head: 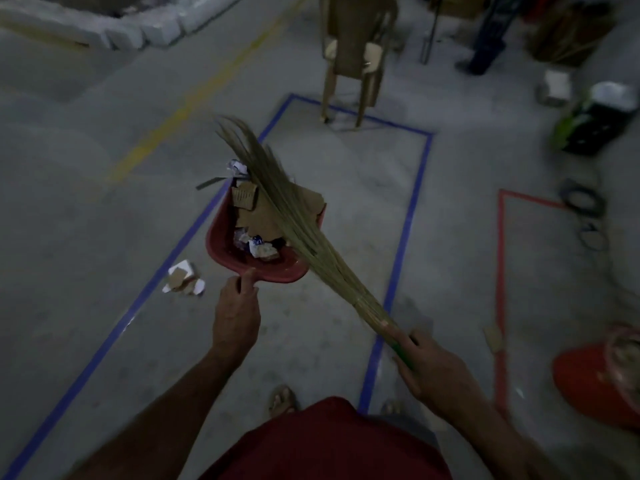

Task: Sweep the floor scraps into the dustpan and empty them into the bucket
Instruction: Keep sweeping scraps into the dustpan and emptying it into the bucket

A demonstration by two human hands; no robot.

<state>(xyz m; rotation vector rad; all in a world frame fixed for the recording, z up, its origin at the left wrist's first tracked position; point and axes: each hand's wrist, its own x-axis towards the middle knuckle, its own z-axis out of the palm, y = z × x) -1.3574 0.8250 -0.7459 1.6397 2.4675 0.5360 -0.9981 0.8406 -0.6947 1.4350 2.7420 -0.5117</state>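
Both hands grip: our left hand (236, 308) holds the loaded dustpan (221, 249), our right hand (438, 370) the broom (277, 199); we keep bristles pinning scraps, carrying level toward the bucket (599, 382) near right

Chair (353, 57): brown plastic, standing on the far blue floor tape (403, 230).
Red floor tape (499, 289): right.
Yellow line (194, 98): far left.
Cable coil (583, 200): right.

single head-worn wide-angle view, looking steeply down and forward, sitting close above both hands, taking in grey concrete floor (104, 209) beyond
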